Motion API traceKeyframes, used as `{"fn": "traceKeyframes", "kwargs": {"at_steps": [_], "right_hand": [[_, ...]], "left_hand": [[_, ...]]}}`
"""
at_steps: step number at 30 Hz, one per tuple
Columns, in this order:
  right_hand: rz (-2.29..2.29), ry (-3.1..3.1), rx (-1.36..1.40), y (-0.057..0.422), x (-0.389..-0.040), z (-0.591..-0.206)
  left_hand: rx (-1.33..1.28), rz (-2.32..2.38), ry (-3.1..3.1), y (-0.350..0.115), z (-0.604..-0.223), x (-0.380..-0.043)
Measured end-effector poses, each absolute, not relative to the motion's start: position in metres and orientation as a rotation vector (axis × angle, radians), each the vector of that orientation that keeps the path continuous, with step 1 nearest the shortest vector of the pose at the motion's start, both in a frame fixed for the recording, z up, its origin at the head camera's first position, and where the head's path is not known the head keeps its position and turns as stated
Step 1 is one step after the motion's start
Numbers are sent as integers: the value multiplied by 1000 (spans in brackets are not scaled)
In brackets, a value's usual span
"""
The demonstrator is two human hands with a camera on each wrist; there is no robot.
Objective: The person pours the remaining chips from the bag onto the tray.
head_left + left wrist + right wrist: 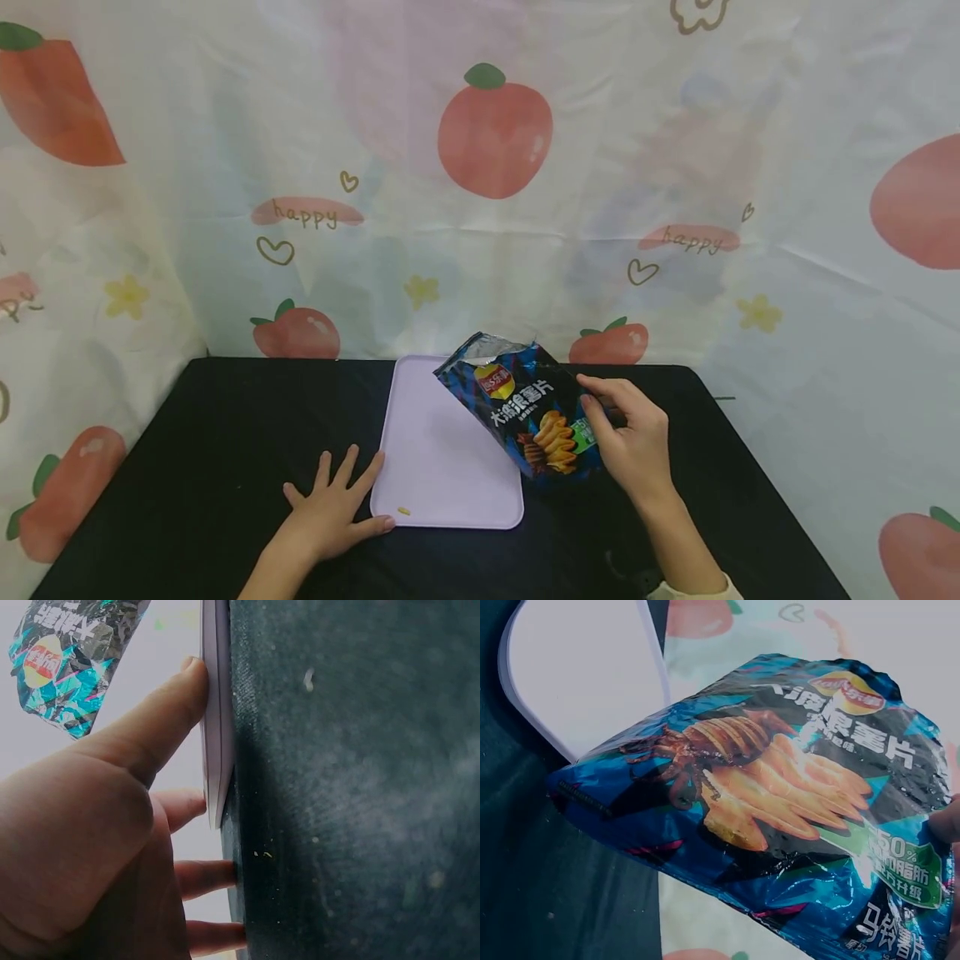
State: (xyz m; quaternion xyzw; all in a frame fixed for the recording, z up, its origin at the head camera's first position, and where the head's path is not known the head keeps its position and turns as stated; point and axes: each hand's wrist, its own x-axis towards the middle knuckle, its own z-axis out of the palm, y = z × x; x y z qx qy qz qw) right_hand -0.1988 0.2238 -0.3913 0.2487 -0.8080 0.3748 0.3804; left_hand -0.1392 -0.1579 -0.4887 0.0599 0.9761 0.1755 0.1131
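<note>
A dark blue and black potato chip bag (525, 404), its silvery top end torn open, tilts to the upper left over a pale lilac tray (450, 492). My right hand (633, 433) pinches the bag's right edge between thumb and fingers. In the right wrist view the bag's printed front (780, 795) fills much of the picture, and only a bit of that hand shows. With fingers spread, my left hand (330, 510) touches the tray's left edge near its front corner. A small yellow chip piece (403, 511) lies on the tray near that corner.
The tray lies on a black table (225, 467). Tiny crumbs (262, 854) dot the black surface close to the left fingers. A pale cloth (420, 275) printed with fruit hangs behind the table and at both sides.
</note>
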Motion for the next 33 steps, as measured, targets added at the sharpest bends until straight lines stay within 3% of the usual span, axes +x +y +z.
{"fn": "traceKeyframes", "kwargs": {"at_steps": [33], "right_hand": [[536,-2200,995,198,-218,-352]], "left_hand": [[162,436,2855,-159,-476,-141]]}}
